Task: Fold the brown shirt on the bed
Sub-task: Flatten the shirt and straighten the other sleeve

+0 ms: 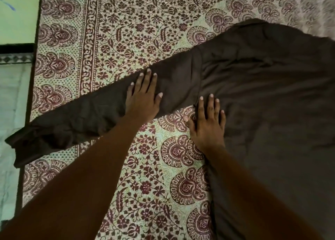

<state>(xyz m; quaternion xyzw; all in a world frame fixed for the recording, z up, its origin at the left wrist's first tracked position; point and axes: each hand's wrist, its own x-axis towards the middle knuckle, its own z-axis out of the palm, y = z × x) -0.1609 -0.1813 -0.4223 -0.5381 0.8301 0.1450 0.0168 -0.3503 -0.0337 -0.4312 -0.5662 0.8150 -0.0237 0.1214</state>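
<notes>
Your brown shirt (262,94) lies spread on the bed, its body covering the right side and one long sleeve (101,111) stretched out to the left edge, where the cuff hangs just over it. Your left hand (143,98) lies flat on the middle of that sleeve, fingers straight and spread, pressing down. Your right hand (206,123) rests flat where the sleeve meets the body, fingers straight too. Underneath is a maroon-and-cream floral bedsheet (126,22).
</notes>
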